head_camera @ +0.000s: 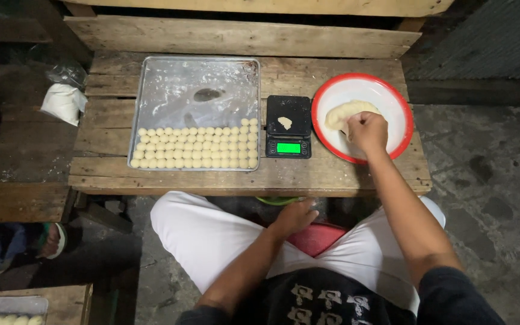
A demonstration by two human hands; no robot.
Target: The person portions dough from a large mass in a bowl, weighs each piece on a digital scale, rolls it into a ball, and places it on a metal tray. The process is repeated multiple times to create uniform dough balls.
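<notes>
dough point(343, 112) lies in a red-rimmed bowl point(397, 102) beside the scale point(289, 127), within easy reach; the right hand point(368, 131) pinches it closed-fisted. the left hand point(296, 215) rests loosely curled on the lap, holding nothing.

A low table point(182, 177) of rough, weathered planks is set against a wooden backboard point(236, 37). The stained grey concrete floor point(489, 180) is dimly lit (darkest along the upper edges). A corrugated metal wall point(495, 36) is seen at upper right, and another wooden bench point(25, 201) stands at left.
</notes>
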